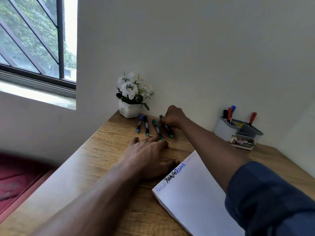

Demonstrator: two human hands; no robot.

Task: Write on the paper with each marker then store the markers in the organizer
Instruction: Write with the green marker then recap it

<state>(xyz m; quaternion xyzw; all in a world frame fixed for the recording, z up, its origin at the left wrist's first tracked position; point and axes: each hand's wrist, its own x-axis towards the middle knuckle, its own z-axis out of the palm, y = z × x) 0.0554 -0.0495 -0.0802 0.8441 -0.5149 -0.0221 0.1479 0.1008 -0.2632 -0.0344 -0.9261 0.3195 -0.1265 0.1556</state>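
Note:
Several markers lie side by side on the wooden desk (pixel 105 147) near the wall: a blue-capped marker (pixel 139 123), a black-capped marker (pixel 146 125), a green-capped marker (pixel 157 129) and a second green-capped marker (pixel 167 128). My right hand (pixel 173 116) is closed around the upper part of that rightmost green marker, which still rests on the desk. My left hand (pixel 150 154) lies flat on the desk, fingers spread, its fingertips near the markers' lower ends. White paper (pixel 196 198) with words written in blue and black along its top edge lies to the right.
A grey organizer (pixel 238 132) stands at the back right and holds a black, two red and a blue marker. A small card box (pixel 242 142) sits in front of it. A white pot of white flowers (pixel 130 99) stands at the desk's back corner.

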